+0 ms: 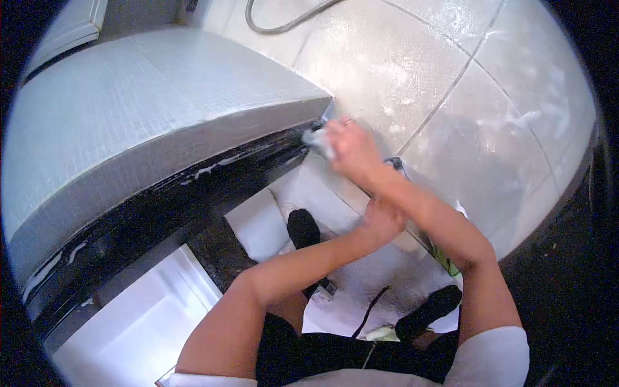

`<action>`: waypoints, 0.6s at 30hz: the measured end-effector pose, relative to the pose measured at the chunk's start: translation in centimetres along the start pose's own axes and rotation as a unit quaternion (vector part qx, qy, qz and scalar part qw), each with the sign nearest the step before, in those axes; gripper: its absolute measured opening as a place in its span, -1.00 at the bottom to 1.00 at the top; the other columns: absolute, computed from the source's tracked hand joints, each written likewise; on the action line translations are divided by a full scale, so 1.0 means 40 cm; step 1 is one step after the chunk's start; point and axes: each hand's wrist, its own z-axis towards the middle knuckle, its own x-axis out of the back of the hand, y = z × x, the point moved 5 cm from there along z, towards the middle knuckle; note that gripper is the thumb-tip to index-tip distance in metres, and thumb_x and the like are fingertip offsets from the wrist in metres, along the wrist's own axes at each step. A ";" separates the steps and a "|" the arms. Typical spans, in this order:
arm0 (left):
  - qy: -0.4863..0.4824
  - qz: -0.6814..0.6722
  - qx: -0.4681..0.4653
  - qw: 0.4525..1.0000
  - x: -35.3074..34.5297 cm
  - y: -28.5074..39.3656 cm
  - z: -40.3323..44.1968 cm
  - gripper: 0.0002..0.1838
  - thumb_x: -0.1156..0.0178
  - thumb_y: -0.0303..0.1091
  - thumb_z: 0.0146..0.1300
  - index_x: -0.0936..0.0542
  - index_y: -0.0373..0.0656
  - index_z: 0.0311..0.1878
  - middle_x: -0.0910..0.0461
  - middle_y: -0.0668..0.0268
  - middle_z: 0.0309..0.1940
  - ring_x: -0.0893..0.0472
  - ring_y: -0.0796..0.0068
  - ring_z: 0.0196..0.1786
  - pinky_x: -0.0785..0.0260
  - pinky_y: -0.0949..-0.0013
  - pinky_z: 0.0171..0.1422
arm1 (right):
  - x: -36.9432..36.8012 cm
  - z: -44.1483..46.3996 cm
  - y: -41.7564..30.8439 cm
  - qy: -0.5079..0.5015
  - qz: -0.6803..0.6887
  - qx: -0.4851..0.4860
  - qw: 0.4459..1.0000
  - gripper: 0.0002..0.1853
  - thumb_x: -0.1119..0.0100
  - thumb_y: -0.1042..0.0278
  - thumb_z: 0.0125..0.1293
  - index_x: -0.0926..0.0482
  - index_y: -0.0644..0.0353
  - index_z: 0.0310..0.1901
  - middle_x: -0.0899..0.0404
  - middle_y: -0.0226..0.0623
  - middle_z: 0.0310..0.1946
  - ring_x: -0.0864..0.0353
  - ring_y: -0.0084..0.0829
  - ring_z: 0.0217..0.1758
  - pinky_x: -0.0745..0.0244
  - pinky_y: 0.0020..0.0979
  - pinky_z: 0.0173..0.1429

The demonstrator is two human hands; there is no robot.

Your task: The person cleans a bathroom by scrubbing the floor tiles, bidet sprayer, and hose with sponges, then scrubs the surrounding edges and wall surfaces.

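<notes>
My right hand (353, 149) is closed around a crumpled whitish cloth (317, 140); blur leaves its exact kind uncertain. The cloth presses at the far end of a glossy black strip (219, 161) beneath a grey ledge (167, 97), close to the tiled wall. White suds streak the strip. Under my right forearm lies my left hand (385, 219), its fingers mostly hidden by that arm. Just beyond the right wrist shows a small dark object (394, 164), too obscured to name.
Large wet beige tiles (445, 97) carry foam patches. A grey hose (284, 29) curves at the top. At lower left stands a white open tray or drawer (145, 316). My feet in black socks (431, 313) rest on a pale surface, with a white block (256, 224) beside them.
</notes>
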 end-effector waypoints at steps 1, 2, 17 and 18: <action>-0.031 0.031 0.034 0.998 -0.007 -0.005 0.017 -0.18 -0.02 -0.05 0.19 -0.07 -0.55 0.31 0.00 -0.42 0.30 -0.05 -0.34 0.37 0.11 -0.21 0.39 | 0.045 0.016 -0.087 0.037 0.061 0.084 0.994 -0.91 -0.08 0.41 0.02 -0.53 0.20 -0.44 -0.42 -0.22 -0.37 -0.46 -0.23 -0.21 -0.52 -0.29 -0.28; -0.034 0.029 0.036 0.998 -0.026 -0.015 0.013 -0.18 -0.02 -0.05 0.19 -0.07 -0.55 0.31 0.00 -0.42 0.30 -0.05 -0.34 0.37 0.11 -0.21 0.39 | 0.072 0.017 -0.148 0.073 0.122 0.163 0.976 -0.92 -0.07 0.41 0.05 -0.53 0.20 -0.44 -0.44 -0.21 -0.36 -0.47 -0.22 -0.18 -0.52 -0.29 -0.27; -0.271 0.230 0.011 0.935 0.230 -0.196 0.131 -0.77 -0.12 -0.25 0.11 -0.65 -0.16 -0.30 -0.64 0.03 -0.31 -0.67 0.13 -0.28 -0.52 0.13 -0.20 | 0.181 0.035 0.276 -0.017 0.037 -0.117 0.992 -0.61 -0.20 0.28 0.01 -0.51 0.27 -0.10 -0.53 0.01 -0.15 -0.50 -0.04 -0.04 -0.40 -0.11 0.08; -0.250 0.195 0.027 0.948 0.240 -0.216 0.134 -0.70 -0.15 -0.14 0.12 -0.65 -0.13 -0.22 -0.64 0.04 -0.26 -0.66 0.10 -0.25 -0.52 0.12 -0.18 | 0.190 0.025 0.271 -0.018 0.017 -0.132 0.991 -0.62 -0.22 0.27 -0.05 -0.54 0.25 -0.16 -0.55 -0.02 -0.19 -0.51 -0.06 -0.10 -0.41 -0.11 0.02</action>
